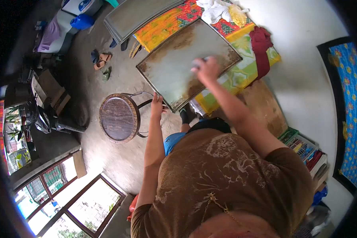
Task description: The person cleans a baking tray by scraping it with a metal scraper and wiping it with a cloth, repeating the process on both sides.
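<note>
A large rectangular metal tray (166, 67), greyish with brown stains along its edges and corners, lies at a slant in front of me, over a cloth-covered table. My left hand (157, 106) is closed on the tray's near left edge. Over the right half of the tray, my right hand (207, 70) is curled and smeared by motion. Something small and dark shows at its fingers, too blurred to name.
More metal trays (135, 18) are stacked at the far left of the table, on a patterned tablecloth (242, 73). A maroon cloth (261, 49) hangs at the right. A round wooden stool (118, 118) stands left of me. Footwear (103, 59) lies on the floor. Crates (299, 144) sit by the right wall.
</note>
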Demonstrator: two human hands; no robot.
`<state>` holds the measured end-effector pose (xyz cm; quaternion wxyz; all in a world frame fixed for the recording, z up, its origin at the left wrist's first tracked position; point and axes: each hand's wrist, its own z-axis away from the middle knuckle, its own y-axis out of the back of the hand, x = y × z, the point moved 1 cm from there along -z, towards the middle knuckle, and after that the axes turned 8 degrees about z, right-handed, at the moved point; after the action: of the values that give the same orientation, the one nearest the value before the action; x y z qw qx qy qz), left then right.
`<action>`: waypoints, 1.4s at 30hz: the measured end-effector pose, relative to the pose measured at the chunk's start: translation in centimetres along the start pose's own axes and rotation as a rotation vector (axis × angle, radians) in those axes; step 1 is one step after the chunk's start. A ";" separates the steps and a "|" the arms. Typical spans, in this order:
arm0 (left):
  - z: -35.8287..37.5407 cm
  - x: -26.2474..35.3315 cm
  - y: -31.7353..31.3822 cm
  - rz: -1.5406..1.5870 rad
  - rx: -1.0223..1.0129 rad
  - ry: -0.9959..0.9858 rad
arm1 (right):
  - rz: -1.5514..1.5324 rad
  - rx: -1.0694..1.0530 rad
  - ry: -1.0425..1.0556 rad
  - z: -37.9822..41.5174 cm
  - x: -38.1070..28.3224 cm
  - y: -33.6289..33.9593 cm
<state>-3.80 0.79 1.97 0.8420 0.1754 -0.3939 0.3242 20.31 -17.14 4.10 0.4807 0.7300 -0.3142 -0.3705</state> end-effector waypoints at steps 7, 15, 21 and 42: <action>0.3 -0.9 3.3 -0.048 0.209 -0.147 | -0.267 -0.094 -0.139 1.0 0.2 4.5; 4.7 -1.9 2.3 -0.065 0.098 0.030 | 0.370 -0.251 -0.316 -2.8 16.3 10.0; 5.2 -2.0 -0.6 -0.090 -0.015 0.041 | 0.315 -0.411 -0.196 -2.1 15.1 9.6; 4.4 -0.1 -2.7 0.108 0.160 -0.095 | -0.105 -0.021 -0.349 4.0 12.3 9.1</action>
<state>-4.42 -3.71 4.54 0.7869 0.2359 -0.4150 0.3909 22.50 -32.16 8.60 0.4065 0.6650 -0.3502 -0.5195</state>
